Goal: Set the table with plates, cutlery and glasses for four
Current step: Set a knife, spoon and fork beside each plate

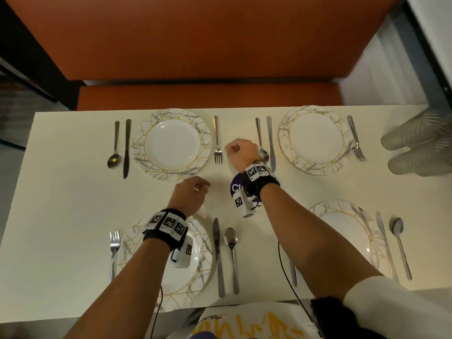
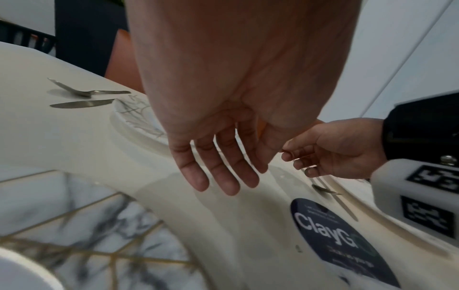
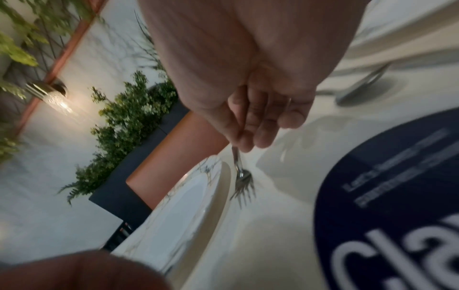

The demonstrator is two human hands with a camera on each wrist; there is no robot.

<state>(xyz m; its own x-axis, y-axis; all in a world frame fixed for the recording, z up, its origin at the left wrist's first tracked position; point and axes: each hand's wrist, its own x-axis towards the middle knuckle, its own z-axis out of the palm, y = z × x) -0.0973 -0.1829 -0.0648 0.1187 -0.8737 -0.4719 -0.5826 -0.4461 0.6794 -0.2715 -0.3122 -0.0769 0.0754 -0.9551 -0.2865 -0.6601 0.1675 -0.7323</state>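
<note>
Four marbled, gold-lined plates sit on the cream table (image 1: 73, 204): far left (image 1: 172, 143), far right (image 1: 315, 140), near left (image 1: 195, 277) and near right (image 1: 347, 221). Each has cutlery beside it. A fork (image 1: 217, 143) (image 3: 242, 180) lies flat just right of the far-left plate. My right hand (image 1: 238, 151) (image 3: 261, 121) hovers right beside that fork with its fingers curled in, and nothing shows in its grasp. My left hand (image 1: 193, 192) (image 2: 218, 166) hangs over bare table below the far-left plate, fingers straight and relaxed, holding nothing.
Ribbed clear glasses (image 1: 415, 143) stand at the table's right end. A round dark blue sticker (image 1: 236, 187) (image 2: 335, 241) lies at mid-table under my right wrist. An orange bench (image 1: 208, 96) runs along the far edge. My arms cross over both near plates.
</note>
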